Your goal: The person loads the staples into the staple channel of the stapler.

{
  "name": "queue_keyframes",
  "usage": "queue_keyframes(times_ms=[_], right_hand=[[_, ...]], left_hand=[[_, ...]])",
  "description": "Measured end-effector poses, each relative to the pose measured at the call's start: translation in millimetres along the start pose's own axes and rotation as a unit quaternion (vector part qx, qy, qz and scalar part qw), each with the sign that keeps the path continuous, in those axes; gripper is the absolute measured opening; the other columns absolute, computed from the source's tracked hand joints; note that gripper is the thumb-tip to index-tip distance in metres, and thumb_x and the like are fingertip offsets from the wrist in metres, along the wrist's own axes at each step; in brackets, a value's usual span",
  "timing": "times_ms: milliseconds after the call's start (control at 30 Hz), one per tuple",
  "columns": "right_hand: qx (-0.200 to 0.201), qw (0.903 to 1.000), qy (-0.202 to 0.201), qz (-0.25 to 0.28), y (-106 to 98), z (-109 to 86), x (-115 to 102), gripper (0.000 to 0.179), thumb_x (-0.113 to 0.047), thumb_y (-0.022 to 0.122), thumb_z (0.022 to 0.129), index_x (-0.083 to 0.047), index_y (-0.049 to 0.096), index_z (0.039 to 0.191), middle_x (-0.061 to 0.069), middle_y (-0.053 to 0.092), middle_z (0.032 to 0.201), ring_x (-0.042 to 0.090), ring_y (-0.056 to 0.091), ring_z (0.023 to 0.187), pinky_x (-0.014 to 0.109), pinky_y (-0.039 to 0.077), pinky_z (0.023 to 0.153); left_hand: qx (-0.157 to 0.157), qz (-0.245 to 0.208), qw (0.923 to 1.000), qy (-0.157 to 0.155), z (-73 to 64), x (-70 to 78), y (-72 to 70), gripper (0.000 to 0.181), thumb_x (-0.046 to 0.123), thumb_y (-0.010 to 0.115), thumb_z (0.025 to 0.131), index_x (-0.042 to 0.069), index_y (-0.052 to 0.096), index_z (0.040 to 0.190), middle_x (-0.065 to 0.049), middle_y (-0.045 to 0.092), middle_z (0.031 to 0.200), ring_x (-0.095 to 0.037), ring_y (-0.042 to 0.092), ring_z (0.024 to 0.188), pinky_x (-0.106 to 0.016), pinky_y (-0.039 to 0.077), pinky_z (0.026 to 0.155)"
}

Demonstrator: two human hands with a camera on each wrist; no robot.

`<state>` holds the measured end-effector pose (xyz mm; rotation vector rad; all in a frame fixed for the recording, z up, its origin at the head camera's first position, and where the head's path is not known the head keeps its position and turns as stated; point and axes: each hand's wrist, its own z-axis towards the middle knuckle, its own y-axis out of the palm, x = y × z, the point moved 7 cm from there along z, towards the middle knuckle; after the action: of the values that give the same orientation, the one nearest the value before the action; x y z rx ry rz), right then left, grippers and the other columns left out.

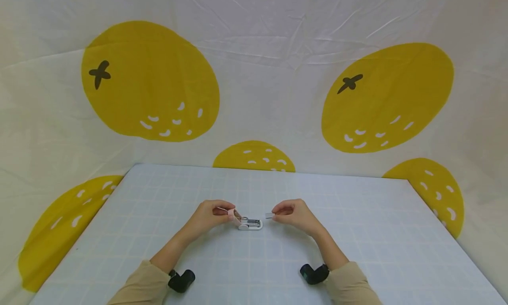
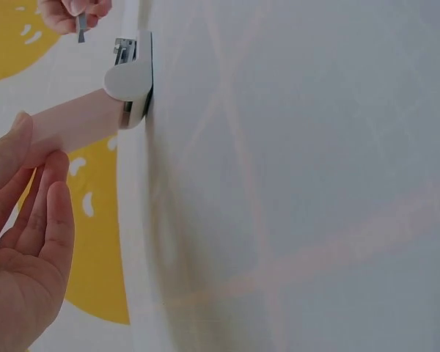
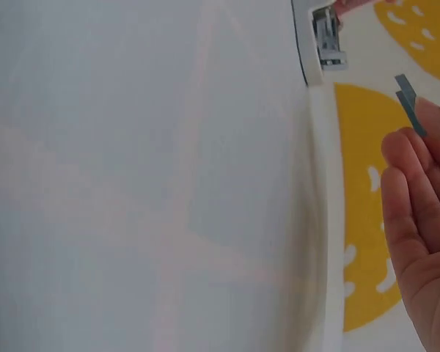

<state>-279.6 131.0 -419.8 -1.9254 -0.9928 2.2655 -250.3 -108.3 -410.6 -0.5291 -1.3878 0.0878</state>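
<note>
A small stapler [image 1: 250,225] with a white base and a pink top arm stands on the table, its arm swung up and back to the left. The metal staple channel [image 2: 125,50] lies exposed along the base. My left hand [image 1: 211,214] pinches the raised pink arm [image 2: 77,126] between thumb and fingers. To the right of the base, my right hand [image 1: 294,214] pinches a short grey strip of staples [image 3: 406,103] between thumb and forefinger. One end of the strip sticks out toward the stapler, with a gap between them.
The table [image 1: 254,269] has a pale blue cloth with a light grid. Behind it hangs a white curtain [image 1: 270,98] printed with large yellow fruit. Black wrist cameras sit at the left cuff [image 1: 181,280] and right cuff [image 1: 314,274].
</note>
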Motion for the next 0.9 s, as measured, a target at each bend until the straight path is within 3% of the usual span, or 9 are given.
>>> queue_keyframes(times_ms=[300,500,900], right_hand=[[-0.022,0.9996,-0.018,-0.009,17.3,1.5,-25.3,0.018,-0.001,0.071,0.079,0.009,0.067,0.093,0.013,0.067,0.085,0.019,0.062,0.074,0.019,0.050,0.065],[-0.034,0.9986,-0.027,-0.030,25.7,9.2,-12.8,0.016,-0.006,0.073,0.079,0.003,0.069,0.092,0.008,0.067,0.083,0.016,0.060,0.071,0.022,0.052,0.065],[-0.044,0.9949,-0.061,-0.068,37.4,13.6,-17.9,0.012,-0.005,0.073,0.078,0.000,0.070,0.088,0.002,0.067,0.079,0.011,0.060,0.068,0.020,0.051,0.062]], left_hand=[[-0.002,-0.003,1.0000,0.008,-0.5,2.7,-0.2,0.032,0.015,0.073,0.081,0.000,0.066,0.108,-0.010,0.066,0.106,-0.021,0.063,0.091,-0.025,0.053,0.077],[-0.007,0.003,0.9999,0.012,-0.2,3.8,2.5,0.034,0.017,0.072,0.082,-0.002,0.065,0.110,-0.010,0.066,0.106,-0.021,0.063,0.091,-0.026,0.053,0.078],[0.004,0.006,0.9999,0.007,-0.8,0.4,0.9,0.032,0.015,0.072,0.081,-0.001,0.066,0.109,-0.009,0.066,0.107,-0.021,0.062,0.092,-0.027,0.053,0.079]])
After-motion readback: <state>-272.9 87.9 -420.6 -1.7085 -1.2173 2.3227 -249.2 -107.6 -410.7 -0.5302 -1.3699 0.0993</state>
